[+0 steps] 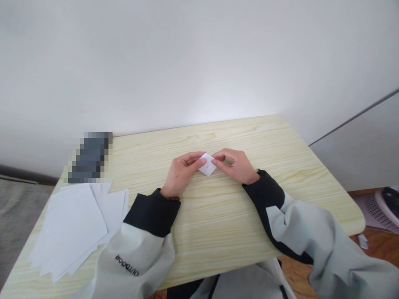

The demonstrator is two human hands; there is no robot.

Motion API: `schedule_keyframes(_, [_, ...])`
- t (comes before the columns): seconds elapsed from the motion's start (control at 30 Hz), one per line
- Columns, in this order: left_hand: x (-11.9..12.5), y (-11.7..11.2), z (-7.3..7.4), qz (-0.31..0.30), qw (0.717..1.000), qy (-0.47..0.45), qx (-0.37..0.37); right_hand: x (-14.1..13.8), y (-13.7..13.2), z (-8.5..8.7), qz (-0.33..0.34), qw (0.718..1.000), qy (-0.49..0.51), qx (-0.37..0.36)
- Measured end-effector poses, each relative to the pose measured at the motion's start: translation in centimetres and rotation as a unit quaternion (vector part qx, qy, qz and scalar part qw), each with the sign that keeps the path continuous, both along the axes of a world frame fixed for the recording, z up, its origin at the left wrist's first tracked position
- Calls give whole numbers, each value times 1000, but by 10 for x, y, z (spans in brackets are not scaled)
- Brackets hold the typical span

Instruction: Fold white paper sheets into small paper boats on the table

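A small piece of folded white paper (pixel 208 167), roughly diamond-shaped with crease lines toward its middle, is held just above the table between both hands. My left hand (pixel 184 168) pinches its left corner, thumb on top and fingers behind. At the right corner, my right hand (pixel 234 164) grips the paper between thumb and index finger. The undersides of the paper and the fingertips behind it are hidden.
On the left of the pale wood table (pixel 212 236) lies a fanned stack of white paper sheets (pixel 75 224). Behind it is a dark pixelated rectangular object (pixel 90 158). A white wall (pixel 199 62) rises beyond the table; a lilac basket (pixel 378 207) stands on the floor at right.
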State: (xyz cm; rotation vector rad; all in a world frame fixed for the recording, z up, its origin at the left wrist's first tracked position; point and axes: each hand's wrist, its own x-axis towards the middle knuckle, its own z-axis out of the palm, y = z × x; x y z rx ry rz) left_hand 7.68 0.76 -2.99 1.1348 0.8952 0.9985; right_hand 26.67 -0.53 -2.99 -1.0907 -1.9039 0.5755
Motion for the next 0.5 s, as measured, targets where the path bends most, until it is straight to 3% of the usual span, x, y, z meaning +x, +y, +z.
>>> schedule_keyframes(0.33, [4,-3,5,43,996,68,42,-2,-2,1,10,1000,-4,24])
schedule_keyframes(0.5, [3,-4,7,36,993,89,67,-3,-3,3,9,1000,5,15])
